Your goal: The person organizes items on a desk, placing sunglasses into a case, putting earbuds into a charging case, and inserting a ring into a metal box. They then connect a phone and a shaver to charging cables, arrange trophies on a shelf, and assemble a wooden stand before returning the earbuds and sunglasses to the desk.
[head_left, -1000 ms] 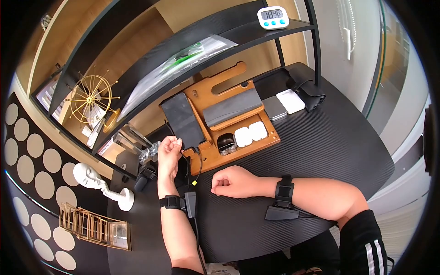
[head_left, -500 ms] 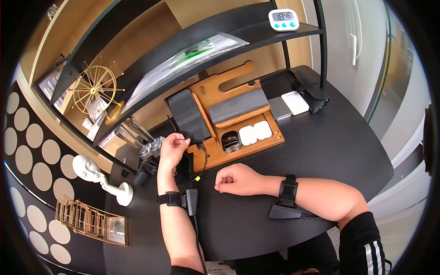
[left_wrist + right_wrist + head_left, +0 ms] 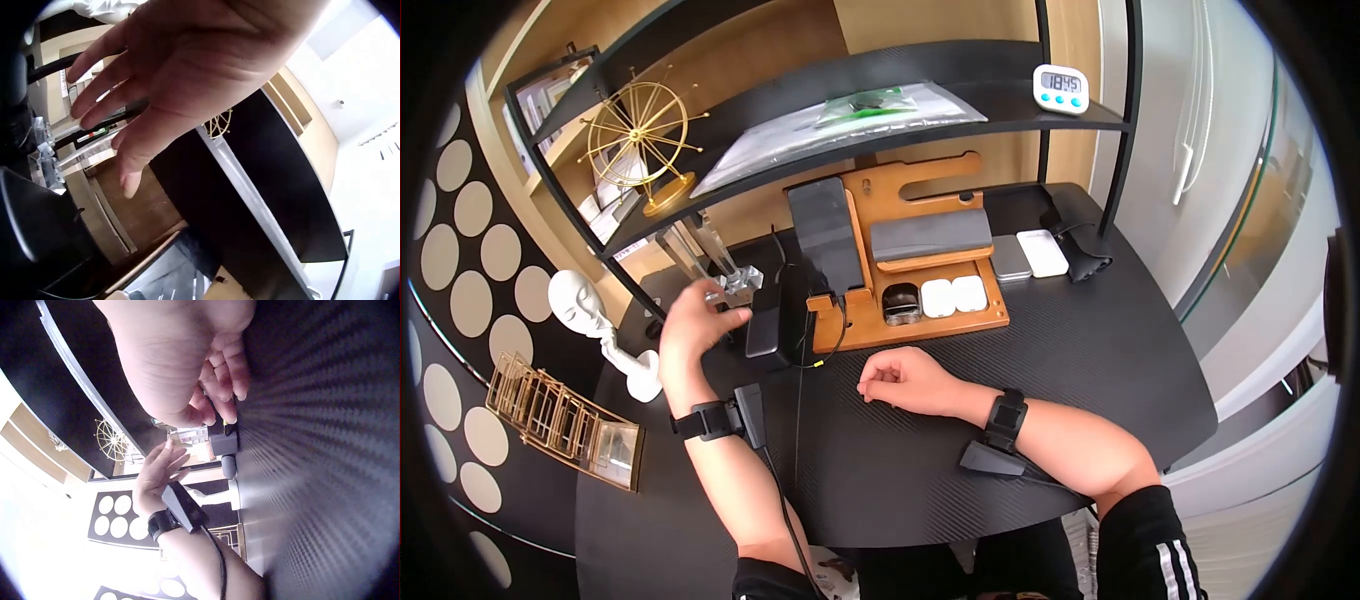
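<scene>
My left hand [image 3: 695, 325] is over the left part of the desk, fingers spread with nothing between them in the left wrist view. Just right of it stands a black box [image 3: 765, 330]; clear crystal blocks [image 3: 742, 282] are behind its fingers. A dark phone [image 3: 825, 235] leans upright in the wooden docking stand [image 3: 855, 332], and a black cable [image 3: 840, 335] with a yellow tag runs down from its lower edge. Loosely curled and holding nothing, my right hand [image 3: 908, 382] rests on the desk in front of the stand.
The stand also carries a grey case [image 3: 930, 235], a dark glossy case [image 3: 901, 303] and white cases [image 3: 953, 295]. Right of it lie a grey tin [image 3: 1010, 258], a white tin [image 3: 1042, 252] and a black pouch [image 3: 1085, 250]. Above hangs a shelf with a timer [image 3: 1061, 90]. A white figurine [image 3: 605, 325] stands left.
My left hand has left the phone's lower corner, moved left past the black box and spread its fingers. The right hand stays on the desk. The head view has shifted.
</scene>
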{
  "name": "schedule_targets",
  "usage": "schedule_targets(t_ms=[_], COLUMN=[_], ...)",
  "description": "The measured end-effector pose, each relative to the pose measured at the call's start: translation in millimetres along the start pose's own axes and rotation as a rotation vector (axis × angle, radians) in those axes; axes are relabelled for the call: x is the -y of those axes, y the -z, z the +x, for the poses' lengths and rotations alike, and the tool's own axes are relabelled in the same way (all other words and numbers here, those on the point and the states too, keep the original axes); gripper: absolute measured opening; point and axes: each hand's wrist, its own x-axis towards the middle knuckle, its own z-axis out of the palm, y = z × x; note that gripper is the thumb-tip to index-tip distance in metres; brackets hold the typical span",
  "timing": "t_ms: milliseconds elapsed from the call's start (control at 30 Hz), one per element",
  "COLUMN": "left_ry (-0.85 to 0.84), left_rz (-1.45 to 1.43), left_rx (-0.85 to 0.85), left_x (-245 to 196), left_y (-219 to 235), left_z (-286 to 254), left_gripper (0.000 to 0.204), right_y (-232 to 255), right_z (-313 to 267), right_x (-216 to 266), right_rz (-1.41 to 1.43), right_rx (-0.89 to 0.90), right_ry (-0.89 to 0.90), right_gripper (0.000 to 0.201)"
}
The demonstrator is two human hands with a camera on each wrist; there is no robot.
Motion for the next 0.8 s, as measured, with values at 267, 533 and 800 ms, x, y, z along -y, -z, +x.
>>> schedule_targets(t_ms=[267,533,800], left_ry=[-0.065,0.013,-0.074], left_rz=[0.234,0.305,0.329], left_rx=[0.215,0.324,0.269], left_x=[-8,-15,-14], left_y=[-48,-60,-61], left_z=[11,19,15], left_gripper=[0.079,0.082,0.061], right_y=[2,0,0], right_z=[-1,-1,0], right_x=[-3,3,-2], right_rz=[0.000,-0.062,-0.075], right_rx=[0.028,-0.002,0.010], right_ry=[-0.003,-0.030,-0.013], right_gripper=[0.007,0.009,0.009])
